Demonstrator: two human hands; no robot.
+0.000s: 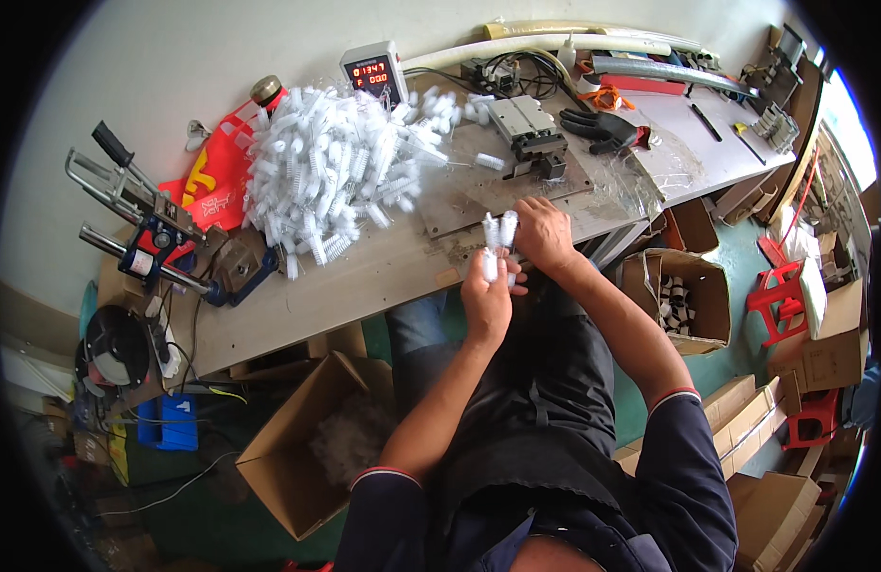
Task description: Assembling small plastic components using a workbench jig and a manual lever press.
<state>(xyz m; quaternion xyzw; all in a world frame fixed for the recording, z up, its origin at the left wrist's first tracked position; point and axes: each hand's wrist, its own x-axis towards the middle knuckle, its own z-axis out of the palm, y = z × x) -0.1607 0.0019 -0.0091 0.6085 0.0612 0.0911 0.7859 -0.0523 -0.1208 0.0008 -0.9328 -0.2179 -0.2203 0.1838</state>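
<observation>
Over the table's front edge, my left hand [486,303] is closed around a few small white bristle brushes [492,232] whose tufted ends stick up. My right hand [543,232] is closed beside those upper ends with its fingertips against them; the fingers partly hide what they grip. Just beyond my hands stands a small metal machine fixture [528,129] on a steel base plate. To the left, a big heap of similar white brushes [321,167] covers the tabletop, and one loose brush [489,161] lies by the fixture.
A counter with a lit red display [374,71] stands behind the heap. A dark glove [600,130] lies right of the fixture. A lever-handled clamp machine [159,214] is at the left. Open cardboard boxes [286,429] and another box [677,297] sit below the table, beside red stools [776,300].
</observation>
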